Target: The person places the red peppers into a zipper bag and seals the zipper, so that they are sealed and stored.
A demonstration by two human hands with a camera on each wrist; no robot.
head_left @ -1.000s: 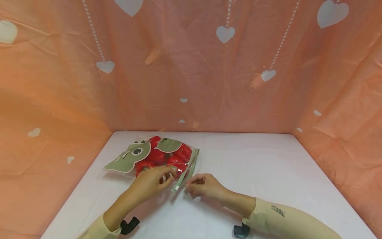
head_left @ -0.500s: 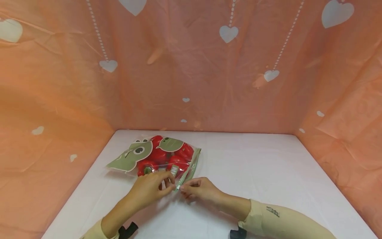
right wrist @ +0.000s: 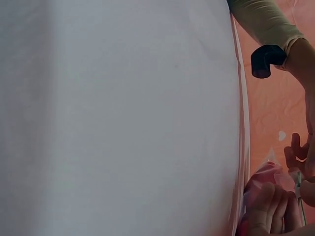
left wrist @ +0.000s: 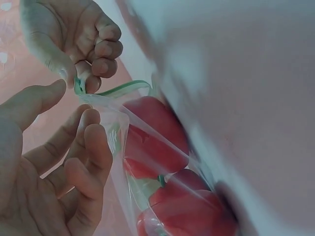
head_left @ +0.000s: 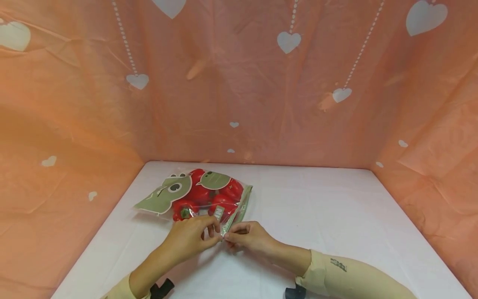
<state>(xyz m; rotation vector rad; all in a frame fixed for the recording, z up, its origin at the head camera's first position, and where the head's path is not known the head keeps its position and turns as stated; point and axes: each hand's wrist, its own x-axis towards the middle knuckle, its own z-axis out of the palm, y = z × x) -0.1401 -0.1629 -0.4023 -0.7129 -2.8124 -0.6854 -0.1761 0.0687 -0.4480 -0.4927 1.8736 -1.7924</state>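
Note:
A clear zip bag (head_left: 153, 203) with green animal prints lies on the left of the table, with several red bell peppers (head_left: 223, 204) inside. Its green zip edge (head_left: 243, 203) faces right and runs down to the near corner. My right hand (head_left: 252, 236) pinches that corner between thumb and forefinger, hiding the zip's white slider. Beside it, my left hand (head_left: 190, 236) has its fingertips right at the corner. In the left wrist view, the left thumb (left wrist: 47, 101) stands apart from the loosely bent fingers, with the bag's edge (left wrist: 101, 102) just beyond them.
The white tabletop (head_left: 317, 207) extends to the right of the bag. Peach curtains (head_left: 261, 104) with white hearts enclose the back and sides. Black wrist mounts (head_left: 162, 288) show below both forearms.
My right hand has moved left onto the bag's near corner and now pinches it, covering the white slider. The left hand has come slightly down toward that corner.

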